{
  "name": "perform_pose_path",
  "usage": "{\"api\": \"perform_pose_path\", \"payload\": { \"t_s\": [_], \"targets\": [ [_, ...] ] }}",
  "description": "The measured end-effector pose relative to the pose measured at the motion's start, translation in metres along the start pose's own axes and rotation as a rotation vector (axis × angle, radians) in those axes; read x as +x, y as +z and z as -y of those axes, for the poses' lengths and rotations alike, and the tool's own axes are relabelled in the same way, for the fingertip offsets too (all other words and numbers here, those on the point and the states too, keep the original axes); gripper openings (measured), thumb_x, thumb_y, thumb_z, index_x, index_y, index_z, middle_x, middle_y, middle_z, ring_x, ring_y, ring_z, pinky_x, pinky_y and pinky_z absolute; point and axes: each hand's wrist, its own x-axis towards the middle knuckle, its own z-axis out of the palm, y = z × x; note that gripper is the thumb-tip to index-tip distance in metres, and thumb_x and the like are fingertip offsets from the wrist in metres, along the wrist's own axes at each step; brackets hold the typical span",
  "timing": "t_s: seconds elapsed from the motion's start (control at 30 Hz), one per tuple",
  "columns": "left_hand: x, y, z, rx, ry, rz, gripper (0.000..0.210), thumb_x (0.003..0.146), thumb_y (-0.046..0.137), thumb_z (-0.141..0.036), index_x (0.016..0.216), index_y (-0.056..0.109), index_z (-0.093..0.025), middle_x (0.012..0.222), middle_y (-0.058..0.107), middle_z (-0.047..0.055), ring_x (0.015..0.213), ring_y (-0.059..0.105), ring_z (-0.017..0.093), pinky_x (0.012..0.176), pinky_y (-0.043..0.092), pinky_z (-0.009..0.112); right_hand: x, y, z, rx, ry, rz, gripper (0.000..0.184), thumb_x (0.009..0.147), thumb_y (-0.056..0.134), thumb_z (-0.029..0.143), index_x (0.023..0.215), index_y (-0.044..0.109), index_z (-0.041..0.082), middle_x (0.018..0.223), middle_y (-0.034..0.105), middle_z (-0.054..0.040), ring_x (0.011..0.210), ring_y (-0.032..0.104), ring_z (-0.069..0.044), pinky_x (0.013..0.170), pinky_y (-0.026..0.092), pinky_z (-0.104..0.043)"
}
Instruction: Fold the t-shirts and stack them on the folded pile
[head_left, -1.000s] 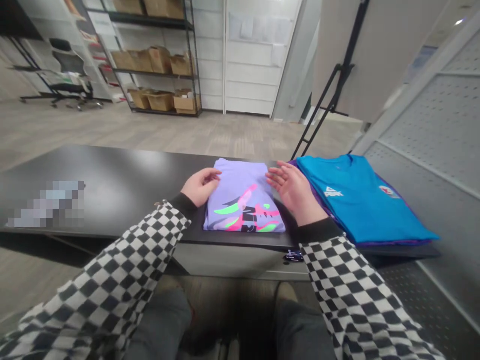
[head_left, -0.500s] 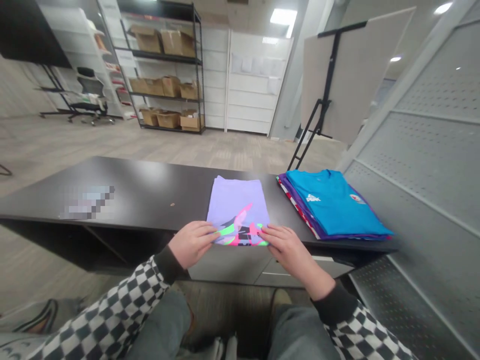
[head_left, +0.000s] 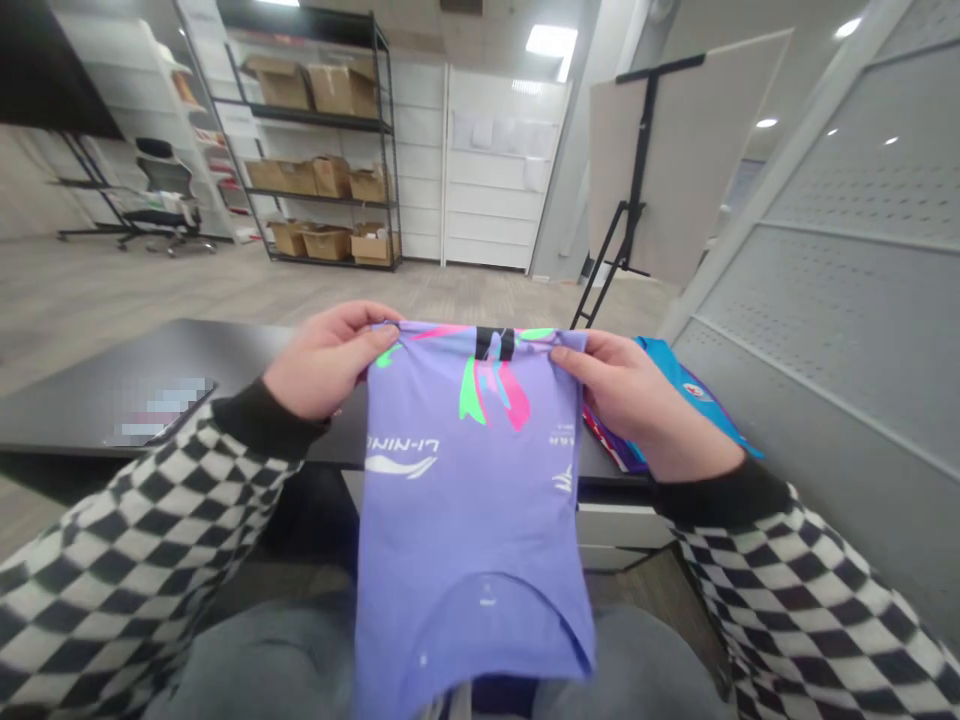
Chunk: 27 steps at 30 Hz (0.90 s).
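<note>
A folded lavender T-shirt (head_left: pixel 472 500) hangs in front of me, upside down, with its neckline lowest. Green, pink and black print crosses its upper edge, and white lettering shows on its front. My left hand (head_left: pixel 334 350) is closed on the top left corner, thumb on the near side. At the top right corner, my right hand (head_left: pixel 630 390) pinches the cloth in the same way. Behind my right forearm lies a stack of folded shirts with a blue T-shirt (head_left: pixel 694 385) on top, partly hidden.
The dark table (head_left: pixel 202 345) stretches behind the hanging shirt. A blurred-out flat item (head_left: pixel 165 410) lies on its left part. To the right rises a grey perforated panel (head_left: pixel 847 300). Farther back stand a rack with cardboard boxes (head_left: pixel 330 180), a board on a stand (head_left: pixel 675 160) and an office chair (head_left: pixel 161 195).
The lavender shirt has come up off the table, held by both hands, and its neckline end now hangs down toward my lap. Both hands have risen and moved apart.
</note>
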Motion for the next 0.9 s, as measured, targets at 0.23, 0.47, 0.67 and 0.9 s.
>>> {"api": "perform_pose_path", "payload": {
  "t_s": [0.23,0.47,0.67,0.9],
  "targets": [
    [0.108,0.031,0.11,0.026,-0.282,0.06,0.03,0.088,0.087,-0.036,0.107,0.075,-0.016,0.082,0.071,0.005,0.069,0.068,0.02,0.069,0.062,0.033,0.126,0.001,-0.104,-0.037,0.222,-0.055,0.021,0.09,0.09,0.029,0.104,0.082,0.016,0.09,0.083,-0.0084,0.073,0.076,-0.02,0.07,0.066,-0.032],
    [0.122,0.064,0.21,0.678,0.301,0.286,0.047,0.099,0.068,-0.032,0.141,0.078,-0.015,0.157,0.07,0.018,0.153,0.06,0.036,0.138,0.041,0.056,0.175,-0.023,-0.216,-0.27,0.138,-0.469,0.04,0.1,0.067,0.036,0.136,0.068,0.019,0.109,0.078,-0.0089,0.079,0.072,-0.018,0.061,0.059,-0.027],
    [0.124,0.055,0.222,0.743,0.161,0.744,0.058,0.11,0.06,-0.048,0.159,0.075,-0.022,0.175,0.059,0.01,0.166,0.051,0.033,0.144,0.028,0.052,0.168,-0.046,-0.234,-0.355,-0.021,-0.397,0.042,0.093,0.064,0.032,0.132,0.072,0.019,0.098,0.077,-0.0067,0.081,0.071,-0.02,0.065,0.058,-0.029],
    [0.095,0.021,0.185,1.228,-0.171,0.393,0.063,0.116,0.05,-0.062,0.168,0.069,-0.032,0.178,0.056,0.011,0.16,0.056,0.044,0.134,0.04,0.065,0.154,-0.033,-0.219,-0.352,0.016,-0.432,0.048,0.088,0.059,0.028,0.132,0.073,0.015,0.093,0.078,-0.0063,0.077,0.072,-0.022,0.067,0.058,-0.032]
  ]
}}
